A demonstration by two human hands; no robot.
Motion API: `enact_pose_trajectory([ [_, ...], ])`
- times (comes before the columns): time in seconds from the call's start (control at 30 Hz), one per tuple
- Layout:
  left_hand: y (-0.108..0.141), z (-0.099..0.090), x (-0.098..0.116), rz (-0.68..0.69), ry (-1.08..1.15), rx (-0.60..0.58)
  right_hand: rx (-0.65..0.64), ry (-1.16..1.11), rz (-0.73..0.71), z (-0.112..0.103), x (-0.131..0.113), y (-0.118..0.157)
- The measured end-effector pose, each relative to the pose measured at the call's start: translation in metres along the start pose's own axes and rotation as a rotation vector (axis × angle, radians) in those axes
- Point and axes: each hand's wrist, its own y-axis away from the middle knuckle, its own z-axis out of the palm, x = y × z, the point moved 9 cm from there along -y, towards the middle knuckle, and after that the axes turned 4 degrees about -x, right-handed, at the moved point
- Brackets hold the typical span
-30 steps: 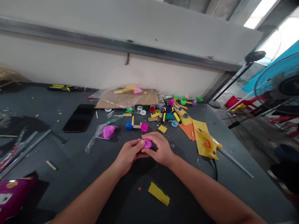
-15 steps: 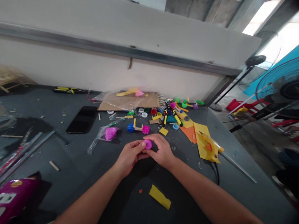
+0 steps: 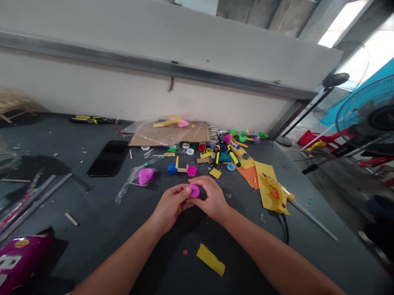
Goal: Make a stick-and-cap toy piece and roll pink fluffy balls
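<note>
A small round disc of purple modelling clay (image 3: 195, 191) is pinched between my two hands above the dark table. My left hand (image 3: 172, 205) grips its left edge, thumb on top. From the right, my right hand (image 3: 214, 199) closes its fingers and thumb round the other edge. Just beyond the hands sits a small piece with a blue lump and a magenta lump (image 3: 192, 170) joined by sticks. To the left lies a clear bag of purple clay (image 3: 146, 176). A yellow paper strip (image 3: 210, 259) and a tiny orange bit (image 3: 185, 252) are nearer to me.
A black phone (image 3: 108, 158) lies at left, with a purple device (image 3: 21, 264) nearer. Yellow-handled pliers (image 3: 228, 152) and several bottle caps are behind the hands. A yellow glue gun (image 3: 277, 192) rests on paper at right. Cardboard (image 3: 170, 133) lies by the wall; a fan (image 3: 375, 116) stands right.
The clay disc has turned slightly between my fingers and shows a rounder face. Both hands stay in nearly the same place.
</note>
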Motion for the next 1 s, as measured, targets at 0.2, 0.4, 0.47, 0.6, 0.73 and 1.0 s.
enact_pose_trajectory([
  [0.2, 0.0007, 0.0003, 0.0007, -0.010, -0.041, 0.012, -0.070, -0.018, -0.043, 0.0040, -0.0044, 0.0010],
  [0.4, 0.0008, 0.0052, -0.0002, -0.026, -0.031, -0.023, -0.035, -0.028, 0.009, 0.0015, 0.0027, 0.0018],
  [0.47, 0.0005, 0.0026, -0.0018, -0.045, -0.034, 0.003, -0.047, -0.033, 0.022, 0.0031, 0.0036, 0.0016],
  [0.6, -0.0001, 0.0001, 0.0002, -0.023, -0.036, 0.022, -0.068, -0.039, -0.018, 0.0038, -0.0006, 0.0017],
  [0.73, 0.0007, 0.0028, 0.0015, -0.012, -0.026, -0.001, -0.025, -0.031, 0.009, 0.0011, 0.0021, 0.0022],
  [1.0, 0.0008, 0.0003, 0.0022, 0.009, -0.021, 0.013, -0.069, -0.014, -0.037, 0.0049, -0.0023, 0.0013],
])
